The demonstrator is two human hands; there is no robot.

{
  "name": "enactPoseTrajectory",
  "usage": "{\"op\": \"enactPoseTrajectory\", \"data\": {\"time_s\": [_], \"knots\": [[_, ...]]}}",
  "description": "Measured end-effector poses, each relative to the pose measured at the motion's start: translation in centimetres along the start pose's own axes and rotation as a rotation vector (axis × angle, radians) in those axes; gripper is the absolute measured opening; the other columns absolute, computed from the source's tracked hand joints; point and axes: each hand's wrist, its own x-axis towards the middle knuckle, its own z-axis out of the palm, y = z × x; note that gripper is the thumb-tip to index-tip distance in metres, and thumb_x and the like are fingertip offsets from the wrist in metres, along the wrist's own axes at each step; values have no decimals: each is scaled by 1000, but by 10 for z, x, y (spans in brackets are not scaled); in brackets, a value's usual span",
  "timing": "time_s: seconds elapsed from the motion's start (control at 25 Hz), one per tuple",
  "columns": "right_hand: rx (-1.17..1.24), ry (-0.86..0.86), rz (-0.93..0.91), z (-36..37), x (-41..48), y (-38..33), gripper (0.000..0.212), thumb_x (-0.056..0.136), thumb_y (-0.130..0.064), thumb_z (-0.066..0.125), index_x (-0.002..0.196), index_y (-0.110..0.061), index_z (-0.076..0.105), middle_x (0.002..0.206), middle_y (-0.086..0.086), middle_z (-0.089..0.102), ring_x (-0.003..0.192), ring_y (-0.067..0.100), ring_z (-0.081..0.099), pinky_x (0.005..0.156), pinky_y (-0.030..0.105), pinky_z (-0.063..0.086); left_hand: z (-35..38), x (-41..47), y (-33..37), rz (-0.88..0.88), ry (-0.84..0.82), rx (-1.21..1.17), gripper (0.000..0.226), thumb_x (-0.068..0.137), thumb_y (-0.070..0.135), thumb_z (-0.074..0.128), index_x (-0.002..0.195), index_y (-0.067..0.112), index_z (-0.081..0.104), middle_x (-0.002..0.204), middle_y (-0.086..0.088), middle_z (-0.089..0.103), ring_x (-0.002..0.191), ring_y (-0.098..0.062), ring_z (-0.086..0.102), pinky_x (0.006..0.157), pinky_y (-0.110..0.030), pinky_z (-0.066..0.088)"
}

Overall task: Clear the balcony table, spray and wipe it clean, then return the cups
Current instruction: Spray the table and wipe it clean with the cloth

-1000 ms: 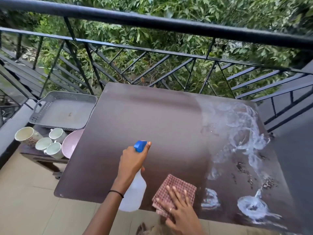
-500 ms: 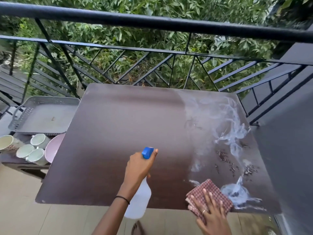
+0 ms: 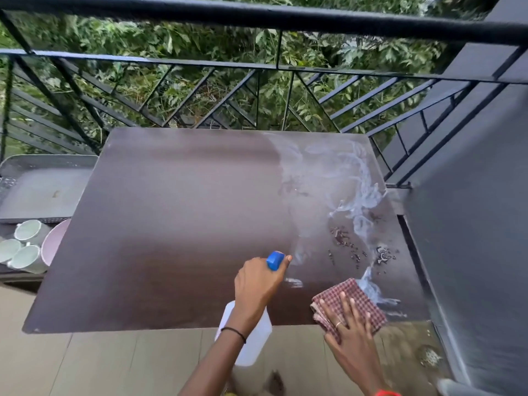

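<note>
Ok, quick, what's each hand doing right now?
Left hand: grips the spray bottle.
Right hand: open, fingers flat, pressing the checked cloth.

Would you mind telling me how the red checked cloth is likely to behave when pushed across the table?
The red checked cloth looks floppy: it lies folded and bunched under the flat right hand. It probably glides over the wet streaks on the dark brown table, but may crumple unless pressed.
</note>
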Motion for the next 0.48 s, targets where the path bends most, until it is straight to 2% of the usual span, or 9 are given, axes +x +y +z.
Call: {"op": "enactPoseTrajectory", "data": {"time_s": [0.12, 0.24, 0.32, 0.4, 0.48], "knots": [[20, 29, 3, 0, -1, -3, 74, 75, -50, 41, 141, -58, 8, 160, -7, 0, 146, 8, -13, 114, 36, -6, 3, -3, 14, 29, 46, 102, 63, 87, 72, 43, 94, 17, 73, 75, 0, 60, 91, -25, 65, 65, -28, 40], [23, 57, 12, 3, -2, -4, 72, 76, -50, 40, 140, -60, 8, 158, -2, 12, 146, 10, -11, 114, 39, -5, 7, -2, 18, 70, 82, -2, 56, 86, 73, 44, 105, 29, 72, 84, 1, 67, 91, -21, 64, 70, -30, 46], [32, 62, 11, 3, -2, -5, 71, 77, -50, 39, 140, -61, 7, 157, 0, 15, 146, 12, -6, 114, 40, -5, 10, -3, 21, 85, 61, -59, 51, 86, 71, 47, 106, 31, 72, 84, 0, 67, 89, -22, 64, 72, -32, 49], [33, 65, 3, 4, -4, -5, 70, 78, -50, 39, 140, -61, 8, 158, -1, 13, 145, 17, 5, 114, 41, -5, 12, -4, 23, 27, 56, -77, 55, 83, 73, 50, 101, 27, 74, 76, 0, 63, 84, -23, 64, 67, -30, 46], [37, 77, -13, 5, -2, -2, 69, 79, -50, 38, 139, -62, 7, 158, -1, 12, 145, 18, 6, 114, 39, -8, 16, -5, 23, 0, 39, -121, 54, 82, 73, 52, 99, 27, 74, 78, 2, 64, 81, -22, 63, 65, -30, 46]]}}
